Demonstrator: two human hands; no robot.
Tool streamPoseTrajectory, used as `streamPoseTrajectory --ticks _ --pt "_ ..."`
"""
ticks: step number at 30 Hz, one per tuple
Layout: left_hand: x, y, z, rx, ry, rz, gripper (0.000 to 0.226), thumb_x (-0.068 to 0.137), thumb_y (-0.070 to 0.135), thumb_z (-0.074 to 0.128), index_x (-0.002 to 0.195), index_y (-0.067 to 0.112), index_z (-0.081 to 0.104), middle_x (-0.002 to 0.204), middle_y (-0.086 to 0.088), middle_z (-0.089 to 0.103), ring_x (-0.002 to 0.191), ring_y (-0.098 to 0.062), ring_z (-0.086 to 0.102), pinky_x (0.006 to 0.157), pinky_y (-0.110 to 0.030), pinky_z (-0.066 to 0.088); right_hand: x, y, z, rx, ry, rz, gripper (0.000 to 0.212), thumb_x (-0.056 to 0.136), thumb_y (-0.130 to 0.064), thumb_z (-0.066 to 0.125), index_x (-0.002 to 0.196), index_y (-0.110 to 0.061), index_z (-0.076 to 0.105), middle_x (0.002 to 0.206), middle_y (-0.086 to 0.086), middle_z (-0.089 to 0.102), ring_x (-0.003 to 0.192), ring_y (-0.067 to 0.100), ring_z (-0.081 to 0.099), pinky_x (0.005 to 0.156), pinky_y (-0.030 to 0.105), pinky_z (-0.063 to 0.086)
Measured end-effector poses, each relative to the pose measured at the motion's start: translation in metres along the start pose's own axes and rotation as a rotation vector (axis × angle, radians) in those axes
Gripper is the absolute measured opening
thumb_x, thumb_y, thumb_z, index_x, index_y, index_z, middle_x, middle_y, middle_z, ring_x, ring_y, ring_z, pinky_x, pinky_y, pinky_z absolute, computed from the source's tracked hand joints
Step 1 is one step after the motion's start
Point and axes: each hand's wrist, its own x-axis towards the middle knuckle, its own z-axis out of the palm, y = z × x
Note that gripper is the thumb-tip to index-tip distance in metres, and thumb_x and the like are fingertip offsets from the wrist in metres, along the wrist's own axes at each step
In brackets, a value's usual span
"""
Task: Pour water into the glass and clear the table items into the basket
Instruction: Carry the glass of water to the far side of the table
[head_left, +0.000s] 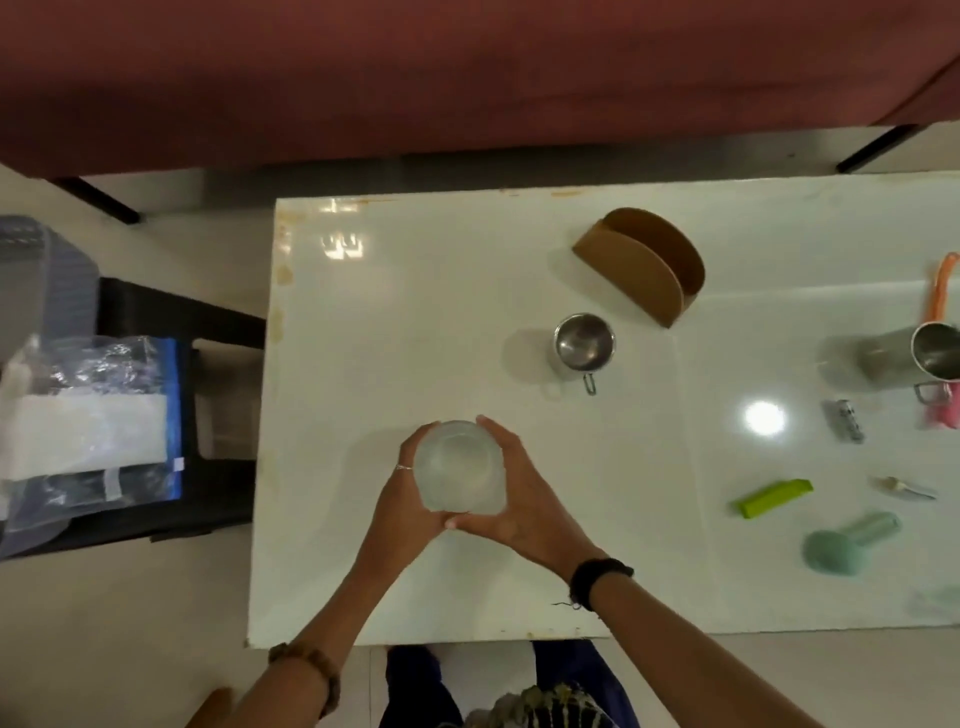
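Observation:
A clear water container (457, 465), seen from above with liquid inside, sits on the white table (395, 312) near its front. My left hand (402, 499) wraps its left side and my right hand (519, 493) wraps its right side, thumbs meeting at the front. A small steel cup (583, 344) stands empty behind and to the right. A larger steel mug (935, 358) stands at the right edge. The grey ribbed basket (47, 270) is on the floor at far left, partly cut off.
A brown cardboard holder (644, 265) stands at the back. On the right lie a green clip (774, 498), a teal scoop (844, 543), a small metal piece (845, 420), a small spoon (906, 488) and an orange-pink item (941, 291). A plastic bag (88, 426) rests on a black stool (208, 332) at left.

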Motion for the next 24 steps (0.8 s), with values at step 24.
streamPoseTrajectory --ticks 24 --pt "0.085 0.188 0.243 0.031 -0.248 0.297 0.092 0.051 0.026 0.084 0.109 0.07 0.028 0.106 0.04 0.051 0.1 0.02 0.05 0.076 0.003 0.04 -0.074 0.036 -0.292 -0.082 0.418 -0.071 0.087 0.058 -0.036 0.086 0.125 -0.048 0.032 0.122 -0.033 0.048 0.114 -0.015 0.046 0.084 0.002 0.04"
